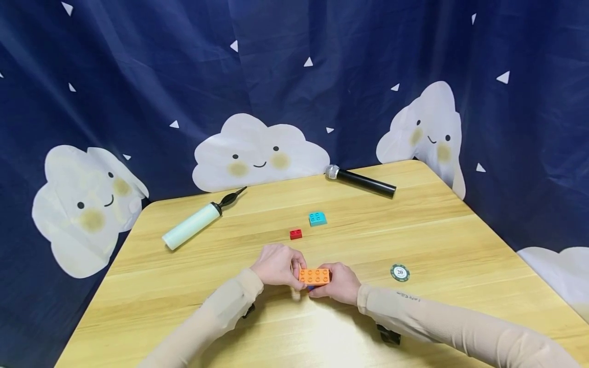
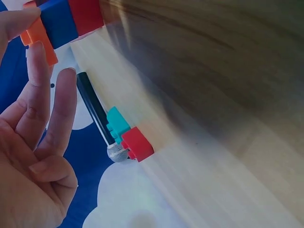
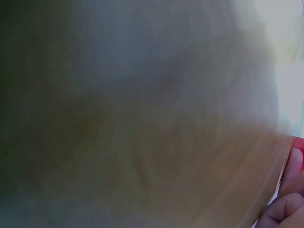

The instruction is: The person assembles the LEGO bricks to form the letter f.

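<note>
An orange toy brick (image 1: pixel 314 276) with studs on top is between both hands near the table's middle front. My left hand (image 1: pixel 278 265) pinches it at its left end; the left wrist view shows thumb and finger on the orange brick (image 2: pixel 43 46). Against its underside sits a blue brick (image 2: pixel 59 21), followed by a red brick (image 2: pixel 87 15), in one stack. From the right side, my right hand (image 1: pixel 341 284) grips the stack. Only some fingers (image 3: pixel 287 209) and a bit of red brick (image 3: pixel 298 142) show in the right wrist view.
Beyond the hands lie a small red brick (image 1: pixel 296 234) and a turquoise brick (image 1: pixel 317 219). A microphone (image 1: pixel 363 182) and a pale hand pump (image 1: pixel 193 225) lie farther back on the wooden table (image 1: pixel 257 214). A poker chip (image 1: pixel 400 273) is to the right.
</note>
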`<state>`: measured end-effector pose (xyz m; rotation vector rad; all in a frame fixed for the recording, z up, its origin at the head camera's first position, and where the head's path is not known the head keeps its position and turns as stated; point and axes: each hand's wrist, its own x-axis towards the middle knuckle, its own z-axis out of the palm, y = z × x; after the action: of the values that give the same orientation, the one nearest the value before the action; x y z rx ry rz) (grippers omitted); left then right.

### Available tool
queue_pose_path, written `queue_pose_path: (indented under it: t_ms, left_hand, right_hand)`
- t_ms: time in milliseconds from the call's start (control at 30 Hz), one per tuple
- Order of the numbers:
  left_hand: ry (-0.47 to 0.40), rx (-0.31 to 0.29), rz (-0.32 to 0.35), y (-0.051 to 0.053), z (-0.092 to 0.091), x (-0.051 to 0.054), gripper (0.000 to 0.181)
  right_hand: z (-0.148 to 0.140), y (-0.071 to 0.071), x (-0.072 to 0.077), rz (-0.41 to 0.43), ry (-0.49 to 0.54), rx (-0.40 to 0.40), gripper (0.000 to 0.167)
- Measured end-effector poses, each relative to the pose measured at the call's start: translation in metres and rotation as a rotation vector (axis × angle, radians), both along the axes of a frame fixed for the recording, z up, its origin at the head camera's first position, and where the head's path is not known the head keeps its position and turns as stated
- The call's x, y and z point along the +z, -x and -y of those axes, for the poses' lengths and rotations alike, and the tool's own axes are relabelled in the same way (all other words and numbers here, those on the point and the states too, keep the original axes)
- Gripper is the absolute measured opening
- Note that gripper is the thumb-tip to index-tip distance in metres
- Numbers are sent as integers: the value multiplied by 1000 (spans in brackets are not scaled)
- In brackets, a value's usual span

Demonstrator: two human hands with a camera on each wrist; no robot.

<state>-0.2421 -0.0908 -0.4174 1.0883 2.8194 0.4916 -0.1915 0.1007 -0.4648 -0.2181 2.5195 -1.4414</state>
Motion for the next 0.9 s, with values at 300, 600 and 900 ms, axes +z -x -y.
queue_pose_path:
  t_ms: [300, 600, 900]
  left_hand:
    - [28, -7, -53, 0, -2, -1, 26]
    - [-37, -3, -39, -3, 1, -10, 35]
    - [-96, 35, 7, -5, 0, -16, 31]
  right_hand:
    - [1, 0, -1, 10, 27, 2, 34]
    - [3, 2, 0, -4, -2, -5, 34]
    - [2, 1, 1, -13, -7, 1, 34]
